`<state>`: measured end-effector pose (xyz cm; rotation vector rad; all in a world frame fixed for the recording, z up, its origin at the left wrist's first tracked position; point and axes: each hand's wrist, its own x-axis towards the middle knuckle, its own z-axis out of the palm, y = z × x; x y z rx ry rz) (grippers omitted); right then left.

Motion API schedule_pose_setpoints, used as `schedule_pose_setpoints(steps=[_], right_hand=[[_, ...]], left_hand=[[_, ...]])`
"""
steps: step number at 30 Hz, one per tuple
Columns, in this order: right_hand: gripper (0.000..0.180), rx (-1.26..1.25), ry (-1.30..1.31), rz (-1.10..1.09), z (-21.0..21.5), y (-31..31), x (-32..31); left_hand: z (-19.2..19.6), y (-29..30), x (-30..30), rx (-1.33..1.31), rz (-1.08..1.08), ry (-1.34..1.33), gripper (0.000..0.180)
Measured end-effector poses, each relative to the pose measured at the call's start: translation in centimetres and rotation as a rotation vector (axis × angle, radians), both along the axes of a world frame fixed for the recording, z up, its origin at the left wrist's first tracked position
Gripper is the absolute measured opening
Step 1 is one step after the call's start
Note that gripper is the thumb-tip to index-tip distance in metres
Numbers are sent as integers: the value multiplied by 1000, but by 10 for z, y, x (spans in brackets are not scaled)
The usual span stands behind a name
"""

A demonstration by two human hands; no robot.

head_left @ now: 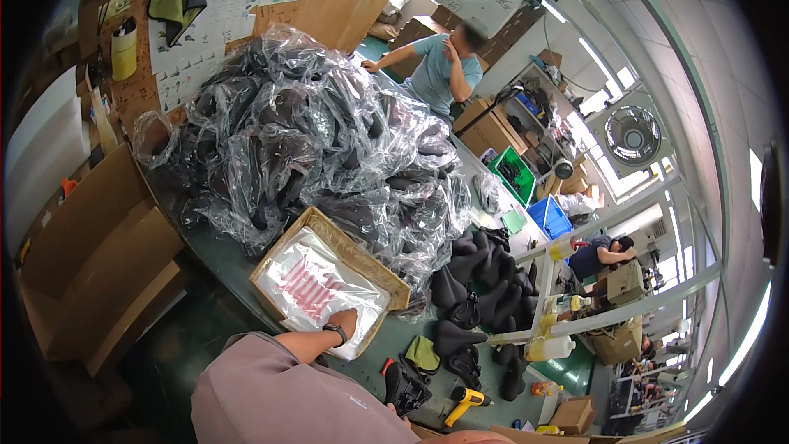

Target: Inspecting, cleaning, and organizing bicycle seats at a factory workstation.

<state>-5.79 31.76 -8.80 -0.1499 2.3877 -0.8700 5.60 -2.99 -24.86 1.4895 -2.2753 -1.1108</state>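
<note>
My left hand [347,322], with a dark band on its wrist, reaches into an open cardboard box [397,289]. It touches the stack of clear plastic bags [311,279] with red print; its fingers are too foreshortened to tell whether they grip one. At the lower edge, the fingers of my right hand [404,421] are closed at the near end of a black bicycle saddle [406,388]. Most of that hand is hidden. A green cloth [422,354] lies just beyond the saddle, and a yellow heat gun [467,404] rests to its right.
A high heap of plastic-wrapped saddles [304,131] covers the far table. Several bare black saddles [485,279] lie right of the box. A metal frame [608,308] with hanging bottles stands at the right. Across the table is another person [444,70]. Cardboard [99,271] stands at the left.
</note>
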Motion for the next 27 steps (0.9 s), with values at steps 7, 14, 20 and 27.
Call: schedule_pose_setpoints(steps=[7, 14, 20, 27], right_hand=[[46, -574, 96, 32, 54, -77, 15], [48, -666, -521, 343, 59, -179, -17], [55, -563, -1217, 304, 45, -242, 23], [53, -557, -1626, -49, 75, -244, 39]], left_hand=[[-1, -57, 35, 514, 449, 499, 42], [80, -28, 109, 233, 310, 709, 30], [171, 24, 140, 641, -24, 720, 30], [214, 31, 196, 1063, 343, 1375, 31]])
